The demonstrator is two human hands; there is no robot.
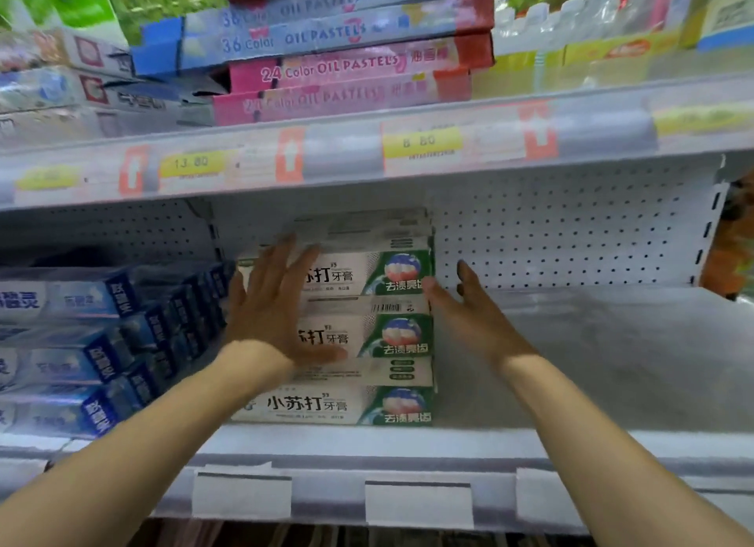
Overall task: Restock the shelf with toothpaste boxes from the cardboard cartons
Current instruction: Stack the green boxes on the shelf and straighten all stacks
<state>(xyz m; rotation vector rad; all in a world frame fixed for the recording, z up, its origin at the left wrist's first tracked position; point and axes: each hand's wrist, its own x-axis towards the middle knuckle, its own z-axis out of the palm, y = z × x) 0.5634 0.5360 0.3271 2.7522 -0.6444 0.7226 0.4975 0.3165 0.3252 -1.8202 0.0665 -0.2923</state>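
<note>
While my left hand (271, 301) lies flat and spread on the stacked toothpaste boxes (367, 334), my right hand (465, 301), fingers straight, touches their right edge; bare shelf (591, 363) stretches rightward.

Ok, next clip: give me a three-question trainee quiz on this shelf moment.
1. True or false: the left hand lies flat on the front of the green-and-white toothpaste stack.
2. Which side of that stack is bare shelf? A) the person's left B) the person's right
3. Fill in: the right hand is at the stack's ____ end, fingers straight.

Key: 1 true; 2 B; 3 right. The blue toothpaste boxes fill the left side.
</note>
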